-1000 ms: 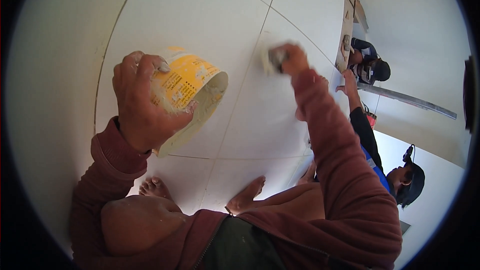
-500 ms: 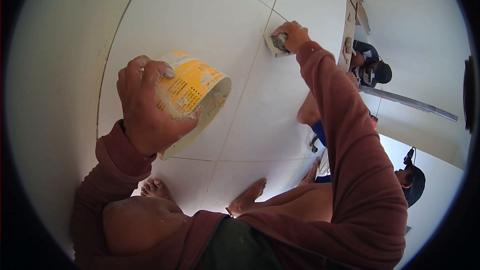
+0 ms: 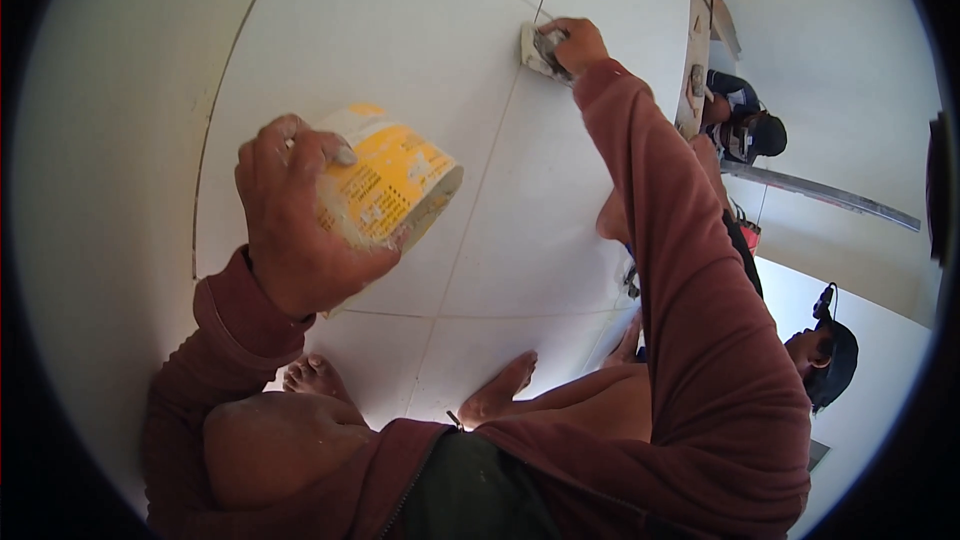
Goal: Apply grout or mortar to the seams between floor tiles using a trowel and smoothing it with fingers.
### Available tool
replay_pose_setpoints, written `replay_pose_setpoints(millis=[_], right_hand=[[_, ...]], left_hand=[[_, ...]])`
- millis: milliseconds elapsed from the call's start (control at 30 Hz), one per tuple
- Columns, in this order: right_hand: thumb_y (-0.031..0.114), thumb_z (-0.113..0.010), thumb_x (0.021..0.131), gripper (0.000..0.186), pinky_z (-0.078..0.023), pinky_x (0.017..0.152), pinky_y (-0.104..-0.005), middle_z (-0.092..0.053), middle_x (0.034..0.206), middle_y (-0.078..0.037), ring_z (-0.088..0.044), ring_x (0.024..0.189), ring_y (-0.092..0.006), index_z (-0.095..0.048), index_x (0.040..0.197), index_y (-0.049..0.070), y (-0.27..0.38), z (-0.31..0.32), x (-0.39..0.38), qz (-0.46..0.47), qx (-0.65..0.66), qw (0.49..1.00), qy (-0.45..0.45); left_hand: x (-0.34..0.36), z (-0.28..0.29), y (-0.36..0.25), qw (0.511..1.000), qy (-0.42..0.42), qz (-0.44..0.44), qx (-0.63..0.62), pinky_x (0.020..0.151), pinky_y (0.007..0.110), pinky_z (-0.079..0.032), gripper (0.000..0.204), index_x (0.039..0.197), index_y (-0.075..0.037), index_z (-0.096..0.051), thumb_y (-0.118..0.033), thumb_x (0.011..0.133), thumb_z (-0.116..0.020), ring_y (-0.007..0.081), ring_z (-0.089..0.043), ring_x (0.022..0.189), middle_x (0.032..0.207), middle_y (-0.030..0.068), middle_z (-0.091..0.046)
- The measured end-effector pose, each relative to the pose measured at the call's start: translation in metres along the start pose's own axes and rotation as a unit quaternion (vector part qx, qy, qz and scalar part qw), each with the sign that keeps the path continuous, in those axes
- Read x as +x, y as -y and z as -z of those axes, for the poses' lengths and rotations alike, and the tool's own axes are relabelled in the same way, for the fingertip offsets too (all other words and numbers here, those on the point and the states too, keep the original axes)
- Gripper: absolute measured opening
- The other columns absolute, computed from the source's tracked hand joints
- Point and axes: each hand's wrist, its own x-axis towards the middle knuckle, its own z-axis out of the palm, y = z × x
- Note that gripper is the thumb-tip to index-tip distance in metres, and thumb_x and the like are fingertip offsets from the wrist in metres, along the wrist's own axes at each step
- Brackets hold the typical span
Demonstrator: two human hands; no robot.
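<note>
My left hand (image 3: 300,210) grips a cut-off white tub (image 3: 400,180) with a yellow printed label. The tub is tilted, its open side facing right, and pale paste clings to its rim and to my fingers. Farther off, my right hand (image 3: 575,43) is closed on a whitish, flat, squarish spreader (image 3: 540,52) smeared with grey paste. This spreader presses on the white tiled floor (image 3: 400,50), right at a joint between tiles. My fingers partly cover it, so its exact kind is unclear.
A wall (image 3: 110,140) rises close on my left. My bare feet (image 3: 500,390) stand on the tiles. To the right are a crouching person in dark clothes (image 3: 735,100), another person in a dark cap (image 3: 830,365), a long metal straightedge (image 3: 820,195) and planks (image 3: 700,50).
My right hand and the spreader have slid away from me and slightly left along the tile joint. The tub in my left hand has turned a little. The person in the cap has shifted slightly.
</note>
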Motion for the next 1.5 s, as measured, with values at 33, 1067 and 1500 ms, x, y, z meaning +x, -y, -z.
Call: replay_pose_setpoints(millis=[33, 1067, 1500], right_hand=[[0.0, -0.049, 0.066, 0.038, -0.037, 0.085, -0.04, -0.061, 0.096, -0.002, -0.052, 0.099, -0.0218, -0.066, 0.088, 0.026, 0.01, -0.013, -0.013, 0.047, -0.062, 0.996, -0.039], [-0.01, -0.042, 0.061, 0.045, -0.048, 0.071, -0.0274, -0.064, 0.082, -0.013, -0.061, 0.076, -0.0227, -0.065, 0.094, 0.009, 0.017, 0.004, -0.029, 0.065, 0.051, 0.995, -0.052], [0.004, -0.05, 0.067, 0.03, -0.046, 0.078, -0.0317, -0.064, 0.087, -0.012, -0.06, 0.085, -0.0273, -0.068, 0.088, 0.014, 0.009, 0.004, 0.01, 0.144, -0.017, 0.988, -0.052]], left_hand=[[-0.004, -0.001, 0.002, 1.0, 0.006, 0.004, -0.001, 0.081, 0.041, -0.032, 0.062, 0.096, -0.008, -0.045, -0.022, 0.043, -0.077, 0.0296, -0.038, 0.09, 0.1, 0.0149, -0.04], [0.0, -0.002, 0.0, 1.0, -0.001, 0.003, 0.003, 0.079, 0.04, -0.031, 0.061, 0.095, -0.009, -0.044, -0.021, 0.044, -0.076, 0.0279, -0.037, 0.089, 0.098, 0.0129, -0.04], [-0.003, -0.004, -0.002, 1.0, -0.02, 0.002, 0.004, 0.079, 0.04, -0.032, 0.062, 0.095, -0.009, -0.045, -0.021, 0.044, -0.076, 0.0284, -0.038, 0.088, 0.098, 0.0144, -0.04]])
